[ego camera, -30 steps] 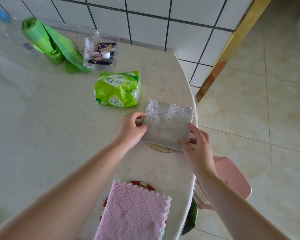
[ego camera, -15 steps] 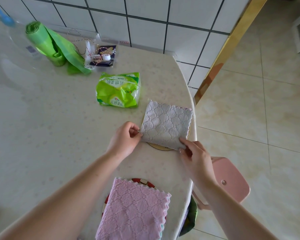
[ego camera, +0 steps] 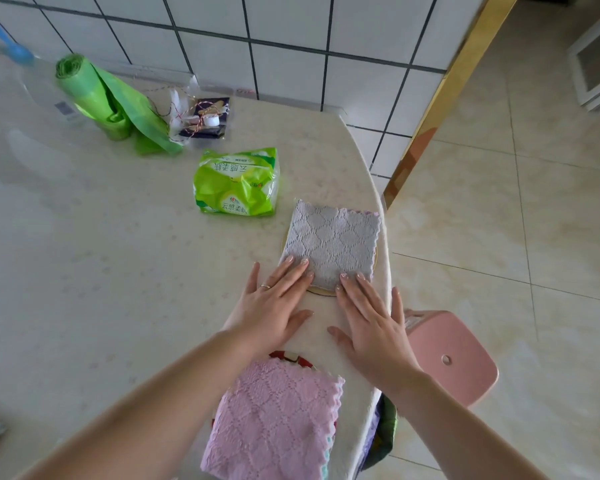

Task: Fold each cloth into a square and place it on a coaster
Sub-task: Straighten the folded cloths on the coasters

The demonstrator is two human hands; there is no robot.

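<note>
A grey cloth (ego camera: pixel 333 240) folded into a square lies on a pale round coaster (ego camera: pixel 321 291) near the table's right edge; only slivers of the coaster show. My left hand (ego camera: pixel 274 303) and my right hand (ego camera: pixel 371 323) rest flat, fingers spread, with their fingertips on the cloth's near edge. Closer to me, a pink folded cloth (ego camera: pixel 271 420) covers a red patterned coaster (ego camera: pixel 291 357), of which only the far rim shows.
A green tissue pack (ego camera: pixel 238 183) lies just left of the grey cloth. Green bag rolls (ego camera: pixel 101 98) and a small packet with string (ego camera: pixel 203 117) sit by the tiled wall. A pink stool (ego camera: pixel 454 355) stands beside the table edge (ego camera: pixel 383 209).
Both hands let go of the grey cloth's corners and now lie flat on its near edge. The cloth has settled over the coaster.
</note>
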